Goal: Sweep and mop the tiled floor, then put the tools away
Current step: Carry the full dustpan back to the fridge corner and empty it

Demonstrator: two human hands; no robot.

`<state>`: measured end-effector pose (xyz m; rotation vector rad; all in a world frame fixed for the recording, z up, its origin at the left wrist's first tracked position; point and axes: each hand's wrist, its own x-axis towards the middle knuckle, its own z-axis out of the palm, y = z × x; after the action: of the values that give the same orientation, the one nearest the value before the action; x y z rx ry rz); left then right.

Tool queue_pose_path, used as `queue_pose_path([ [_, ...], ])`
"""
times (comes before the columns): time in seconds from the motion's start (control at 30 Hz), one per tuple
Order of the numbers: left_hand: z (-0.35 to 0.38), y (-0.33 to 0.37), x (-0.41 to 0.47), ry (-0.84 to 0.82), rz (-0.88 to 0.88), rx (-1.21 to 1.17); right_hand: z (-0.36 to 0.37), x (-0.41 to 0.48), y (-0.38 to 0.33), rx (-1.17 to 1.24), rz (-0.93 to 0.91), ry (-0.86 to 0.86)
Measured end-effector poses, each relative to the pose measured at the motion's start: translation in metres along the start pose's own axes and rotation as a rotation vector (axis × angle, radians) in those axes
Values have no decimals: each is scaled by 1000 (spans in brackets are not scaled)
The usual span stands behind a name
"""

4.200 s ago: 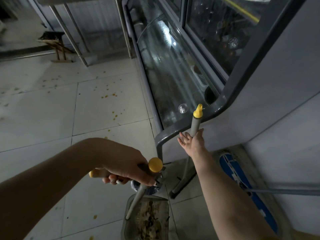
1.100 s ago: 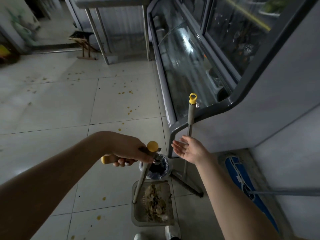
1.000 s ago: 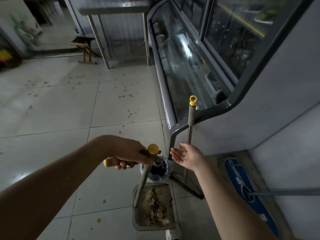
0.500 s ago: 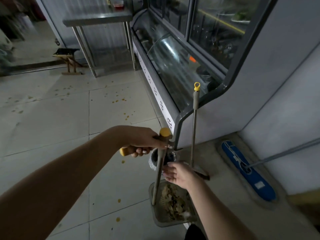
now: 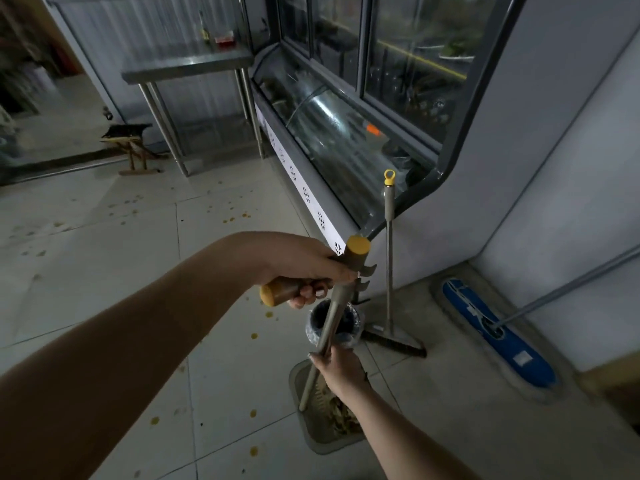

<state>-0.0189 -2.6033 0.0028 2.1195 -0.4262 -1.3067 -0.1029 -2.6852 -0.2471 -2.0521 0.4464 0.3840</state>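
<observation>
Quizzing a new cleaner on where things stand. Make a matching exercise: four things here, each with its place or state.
1 broom; 2 mop; 3 dustpan; 4 bin
a gripped by left hand and right hand; b upright against the display case; c blue pad flat on the floor; d bag-lined, behind the dustpan's pole
Pairs: 1-b; 2-c; 3-a; 4-d

We stand in what looks like a small food shop or eatery. A long glass-fronted display case (image 5: 332, 133) runs along the right, and the glazed cabinet (image 5: 415, 64) above it holds dim items we cannot make out. Beyond it a stainless-steel bench (image 5: 180, 75) carries bottles (image 5: 205, 31) against a corrugated metal wall (image 5: 156, 29). The tiled floor (image 5: 86, 254) is spotted with yellow drips, and a low wooden stool (image 5: 130, 140) sits near the bench.
</observation>
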Motion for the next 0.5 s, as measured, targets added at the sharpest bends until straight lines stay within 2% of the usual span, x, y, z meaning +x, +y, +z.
queue_pose_path([
  [0.2, 1, 4, -11, 26, 31, -92, 2, 3, -3, 24, -51, -26],
  [0.37, 0, 9, -10, 17, 77, -123, -5, 5, 2, -9, -23, -61],
  [0.5, 0, 4, -4, -5, 86, -306, -14, 7, 6, -57, -17, -64],
])
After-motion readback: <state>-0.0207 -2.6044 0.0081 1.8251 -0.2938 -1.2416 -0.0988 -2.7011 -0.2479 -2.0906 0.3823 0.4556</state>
